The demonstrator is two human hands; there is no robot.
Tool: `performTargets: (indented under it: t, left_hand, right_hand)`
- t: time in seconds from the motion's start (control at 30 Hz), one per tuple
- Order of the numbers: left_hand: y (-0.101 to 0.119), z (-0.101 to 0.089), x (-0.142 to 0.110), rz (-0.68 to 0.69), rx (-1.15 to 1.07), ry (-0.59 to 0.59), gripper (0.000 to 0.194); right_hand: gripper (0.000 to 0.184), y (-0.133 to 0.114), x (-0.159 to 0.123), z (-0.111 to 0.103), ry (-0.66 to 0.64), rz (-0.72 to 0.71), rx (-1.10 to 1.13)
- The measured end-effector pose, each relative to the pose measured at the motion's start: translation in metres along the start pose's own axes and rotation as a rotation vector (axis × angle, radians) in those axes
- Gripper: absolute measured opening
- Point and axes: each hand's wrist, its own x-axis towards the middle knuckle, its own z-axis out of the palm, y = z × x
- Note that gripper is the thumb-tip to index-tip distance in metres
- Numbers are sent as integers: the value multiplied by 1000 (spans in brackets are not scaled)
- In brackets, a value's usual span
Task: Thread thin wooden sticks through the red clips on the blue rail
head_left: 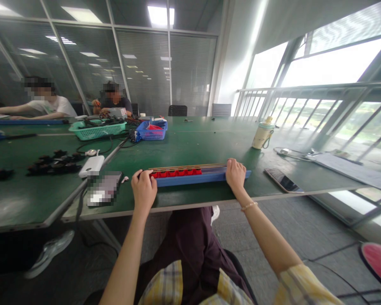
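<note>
A long, narrow blue trough [190, 179] lies along the near edge of the green table. Red block-like pieces [176, 173] sit in a row in its left and middle part, while its right part shows a greyish inside. Thin tan strips [190, 166] run lengthwise along the far side. My left hand [144, 188] is closed around the trough's left end, its fingers over the top. Near the right end, my right hand [236, 177] grips the trough with curled fingers, and a short blue tip sticks out beyond it. The undersides of both grips are hidden.
Left of the trough lie a blurred-out phone-like object [104, 189], a white case [92, 166] and black parts [55, 162]. A green basket [97, 132] and a blue basket [152, 134] stand behind. Rightward are a phone [283, 180] and a bottle [262, 134]. Two people sit across.
</note>
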Motion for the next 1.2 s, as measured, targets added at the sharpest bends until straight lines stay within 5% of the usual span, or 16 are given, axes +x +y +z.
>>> performTargets:
  t: [0.27,1.2]
  left_hand:
    - [0,0,0,-2,1,-2,24]
    - [-2,1,0,-34,-9,12,22]
  right_hand:
    - [49,2,0,5,-76,-43,-19]
    - [49,2,-4,6,-40,-156,-19]
